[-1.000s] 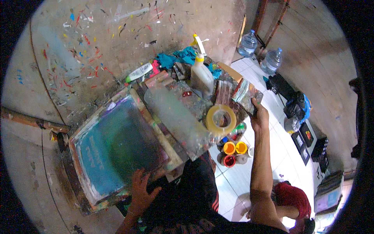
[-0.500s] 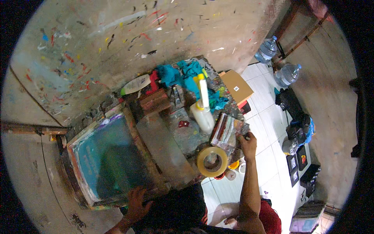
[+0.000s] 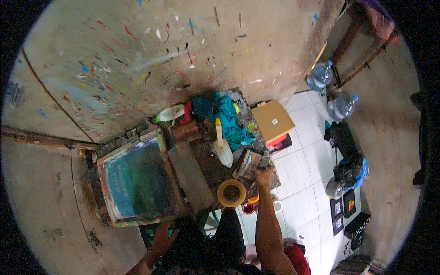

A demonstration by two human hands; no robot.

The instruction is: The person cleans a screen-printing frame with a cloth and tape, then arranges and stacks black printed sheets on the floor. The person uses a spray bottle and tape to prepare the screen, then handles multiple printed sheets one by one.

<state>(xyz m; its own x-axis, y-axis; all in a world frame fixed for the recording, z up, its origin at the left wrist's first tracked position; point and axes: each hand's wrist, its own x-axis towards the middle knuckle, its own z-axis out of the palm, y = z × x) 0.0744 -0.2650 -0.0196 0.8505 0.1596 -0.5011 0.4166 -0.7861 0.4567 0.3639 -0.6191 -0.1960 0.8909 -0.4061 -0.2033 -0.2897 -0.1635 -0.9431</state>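
Observation:
My right hand [image 3: 264, 176] reaches to the table's right end, its fingers curled at the end of a paint-smeared, striped block or box [image 3: 249, 163]. What the fingertips hold, if anything, is too small to tell. My left hand [image 3: 163, 237] hangs low beside my lap, fingers apart, holding nothing, just below the near edge of a screen-printing frame [image 3: 133, 183] with blue-green mesh. Next to the striped block lies a roll of tape [image 3: 220, 194]. A white spray bottle with a yellow nozzle [image 3: 223, 153] stands behind it.
Teal rags [image 3: 229, 117], a brown block [image 3: 187, 132] and a white bottle [image 3: 171, 113] crowd the table's back. A cardboard box [image 3: 274, 120] sits beyond its right end. Below are paint pots [image 3: 248, 208]; large water bottles [image 3: 341, 106] and black bags [image 3: 347, 172] stand on the tiled floor.
The whole view has shifted, so the table appears farther away. My right hand has moved closer in over the end of the striped block. My left hand stays low near the frame.

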